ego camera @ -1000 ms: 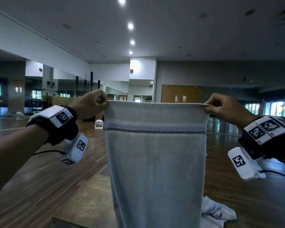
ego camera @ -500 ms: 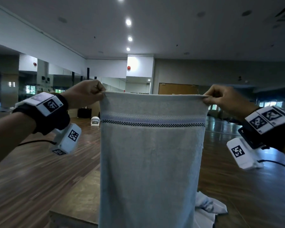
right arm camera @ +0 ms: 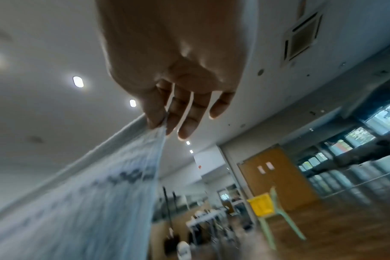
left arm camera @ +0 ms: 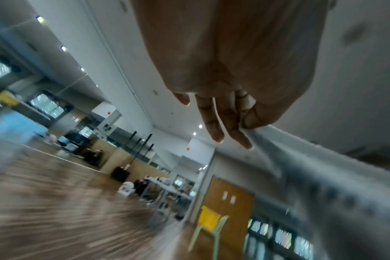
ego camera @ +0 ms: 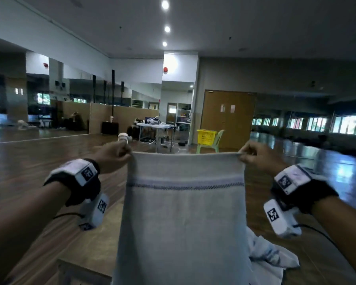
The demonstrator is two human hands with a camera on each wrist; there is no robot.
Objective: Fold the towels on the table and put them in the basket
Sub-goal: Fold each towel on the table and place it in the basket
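A pale grey towel [ego camera: 183, 219] with a dark stitched band hangs in the air in front of me, stretched flat by its top edge. My left hand [ego camera: 119, 154] pinches the top left corner and my right hand [ego camera: 250, 155] pinches the top right corner. In the left wrist view thumb and fingers [left arm camera: 241, 135] clamp the towel [left arm camera: 323, 176] corner; the right wrist view shows my right hand [right arm camera: 165, 121] pinching the towel [right arm camera: 100, 193] the same way. Another crumpled white towel [ego camera: 269, 254] lies on the table at lower right. A yellow basket [ego camera: 206, 137] sits on a green chair far ahead.
The brown table [ego camera: 84, 249] lies below the hanging towel, its near left corner in view. Beyond is wooden floor, a white table [ego camera: 154, 126] with gear, a wooden double door [ego camera: 228, 118] and mirrors along the left wall.
Both hands have come down with the towel, so its top edge sits lower in view and the yellow basket and far table now show above it.
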